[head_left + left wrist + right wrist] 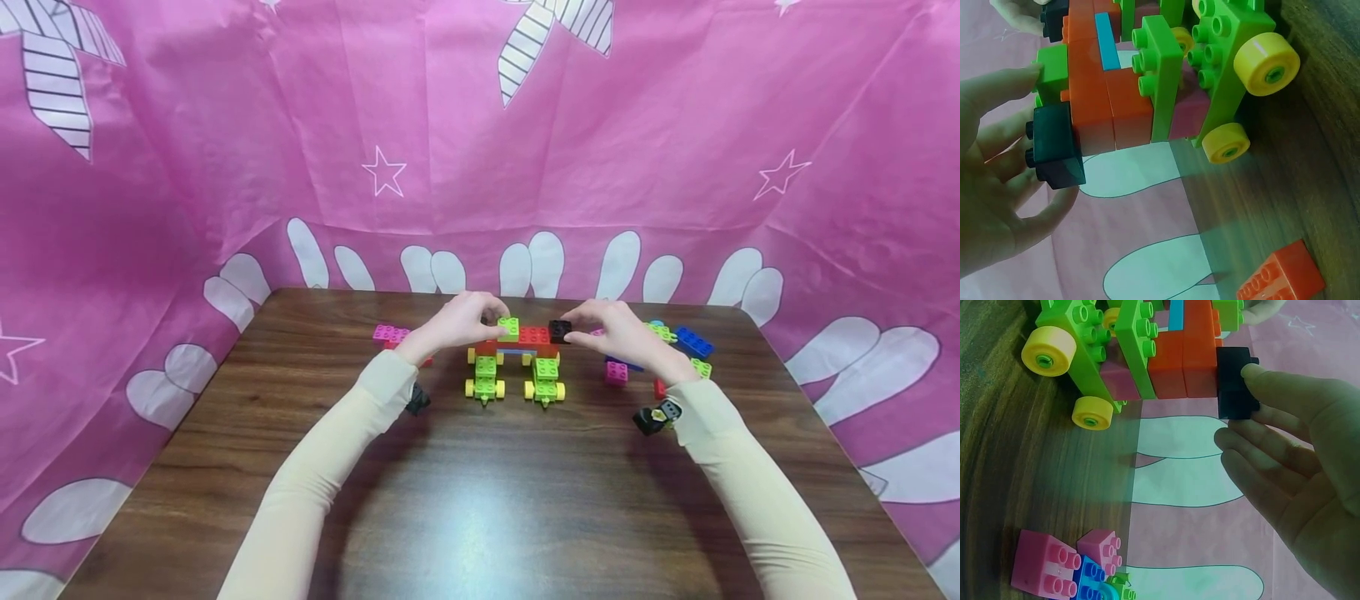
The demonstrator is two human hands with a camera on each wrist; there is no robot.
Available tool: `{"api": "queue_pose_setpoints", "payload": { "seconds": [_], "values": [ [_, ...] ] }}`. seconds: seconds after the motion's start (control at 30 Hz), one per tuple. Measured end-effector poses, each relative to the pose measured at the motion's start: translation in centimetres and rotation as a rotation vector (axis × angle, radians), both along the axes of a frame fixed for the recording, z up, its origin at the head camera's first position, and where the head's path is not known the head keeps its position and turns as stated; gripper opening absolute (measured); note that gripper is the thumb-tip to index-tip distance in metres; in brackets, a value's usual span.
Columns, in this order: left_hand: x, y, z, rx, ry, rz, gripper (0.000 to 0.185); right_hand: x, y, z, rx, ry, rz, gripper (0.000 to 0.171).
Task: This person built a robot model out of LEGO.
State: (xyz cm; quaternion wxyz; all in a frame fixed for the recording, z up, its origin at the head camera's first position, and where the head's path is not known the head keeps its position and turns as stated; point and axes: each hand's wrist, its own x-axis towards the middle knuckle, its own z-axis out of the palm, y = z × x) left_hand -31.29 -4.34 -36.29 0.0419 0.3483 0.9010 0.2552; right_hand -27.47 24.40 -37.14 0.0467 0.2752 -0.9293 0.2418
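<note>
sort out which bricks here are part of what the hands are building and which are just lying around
In hand:
- brick model on yellow wheels
- black brick, pinched by the right hand at the model's top
- green brick, held by the left hand

Lying about:
- pink brick
- blue brick
- small pink brick

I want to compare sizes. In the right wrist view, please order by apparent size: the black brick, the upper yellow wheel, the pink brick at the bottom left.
1. pink brick, though nearness may enlarge it
2. black brick
3. yellow wheel
</note>
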Motion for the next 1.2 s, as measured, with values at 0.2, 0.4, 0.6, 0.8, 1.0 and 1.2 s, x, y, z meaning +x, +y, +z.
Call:
{"api": "queue_pose_setpoints", "payload": {
  "seconds": [0.2, 0.4, 0.6, 0.8, 1.0, 1.2],
  "values": [
    [0.2, 0.2, 0.3, -0.074, 0.077, -0.017, 0.031, 0.0, 0.0, 0.0, 0.000, 0.012, 0.000, 0.032],
    [0.2, 0.4, 0.4, -0.096, 0.095, -0.017, 0.033, 0.0, 0.1, 0.1, -0.005, 0.012, 0.000, 0.032],
    [0.1, 0.1, -0.1, -0.057, 0.061, -0.012, 0.034, 0.1, 0.1, 0.0, -0.004, -0.014, -0.010, 0.033],
    [-0.1, -0.7, -0.3, 0.012, -0.018, -0.034, 0.033, 0.0, 0.0, -0.1, -0.010, -0.028, -0.014, 0.034],
    [0.0, -1.2, -0.2, 0.041, -0.053, -0.026, 0.031, 0.0, 0.0, -0.1, -0.008, -0.030, -0.015, 0.034],
    [0.0, -1.1, -0.2, 0.031, -0.006, -0.026, 0.030, 0.1, 0.1, -0.2, -0.015, -0.025, -0.019, 0.034]
  ]
}}
